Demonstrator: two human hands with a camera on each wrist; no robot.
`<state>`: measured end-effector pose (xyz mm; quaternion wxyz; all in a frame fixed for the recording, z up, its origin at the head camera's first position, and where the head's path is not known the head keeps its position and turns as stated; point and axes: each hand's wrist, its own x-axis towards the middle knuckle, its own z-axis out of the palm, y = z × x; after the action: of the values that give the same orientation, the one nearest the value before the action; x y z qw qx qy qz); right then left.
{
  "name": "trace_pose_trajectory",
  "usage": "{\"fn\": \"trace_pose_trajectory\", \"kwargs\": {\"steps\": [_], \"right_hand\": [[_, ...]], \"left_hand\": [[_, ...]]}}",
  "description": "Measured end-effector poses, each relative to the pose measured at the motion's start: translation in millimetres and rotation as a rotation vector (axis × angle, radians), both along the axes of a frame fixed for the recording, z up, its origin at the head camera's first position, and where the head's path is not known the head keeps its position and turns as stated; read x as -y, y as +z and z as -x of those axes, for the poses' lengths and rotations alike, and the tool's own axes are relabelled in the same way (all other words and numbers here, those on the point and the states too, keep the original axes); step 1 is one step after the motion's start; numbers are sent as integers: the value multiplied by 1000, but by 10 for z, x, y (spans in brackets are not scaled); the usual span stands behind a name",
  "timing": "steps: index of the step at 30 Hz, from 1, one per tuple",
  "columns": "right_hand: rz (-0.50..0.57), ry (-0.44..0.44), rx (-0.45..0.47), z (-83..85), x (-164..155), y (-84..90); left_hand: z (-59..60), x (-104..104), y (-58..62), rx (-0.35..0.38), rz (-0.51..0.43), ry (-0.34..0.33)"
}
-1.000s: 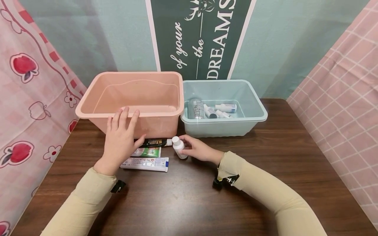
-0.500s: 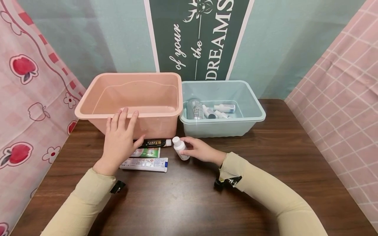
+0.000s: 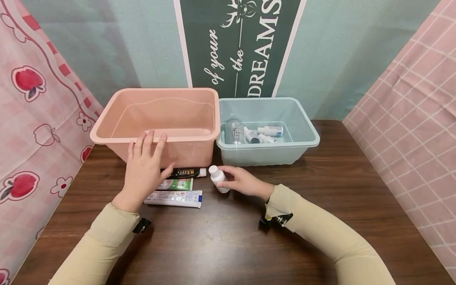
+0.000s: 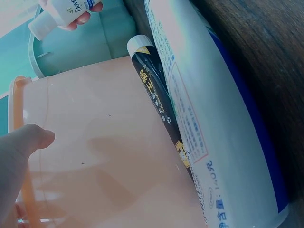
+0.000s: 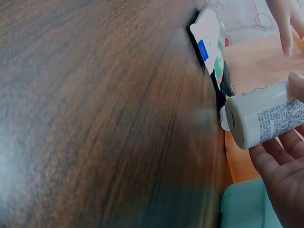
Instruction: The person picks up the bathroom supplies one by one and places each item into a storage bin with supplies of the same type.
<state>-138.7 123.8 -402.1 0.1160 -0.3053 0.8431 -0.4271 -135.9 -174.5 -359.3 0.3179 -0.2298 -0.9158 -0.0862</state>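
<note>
In the head view my right hand (image 3: 242, 181) holds a small white bottle (image 3: 221, 183) between thumb and fingers, cap tilted up and to the left. The right wrist view shows its base and a printed label; "Dove" is readable on the bottle (image 4: 66, 12) in the left wrist view. My left hand (image 3: 142, 174) rests at the front rim of the pink bin (image 3: 192, 152), fingers extended over the edge, thumb on the outer wall side. Just below it lie a black toothpaste tube (image 3: 185, 173), a green-and-white tube (image 3: 179, 184) and a white tube (image 3: 174, 198), partly hidden by this hand.
A light blue bin (image 3: 263, 156) stands right beside the pink one. Inside it are a clear bottle (image 3: 235, 132) and several small white bottles (image 3: 270, 131). Patterned cloths hang at the back and both sides of the dark wooden table (image 3: 221, 245).
The right hand and its white bottle have shifted slightly right, widening the gap to the black tube's cap. The left hand stays at the pink bin's rim.
</note>
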Motion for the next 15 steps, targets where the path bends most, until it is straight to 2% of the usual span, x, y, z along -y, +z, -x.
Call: {"fn": "trace_pose_trajectory", "kwargs": {"steps": [15], "right_hand": [[-5, -26, -25, -8, -55, 23]], "left_hand": [[-1, 7, -7, 10, 5, 0]]}}
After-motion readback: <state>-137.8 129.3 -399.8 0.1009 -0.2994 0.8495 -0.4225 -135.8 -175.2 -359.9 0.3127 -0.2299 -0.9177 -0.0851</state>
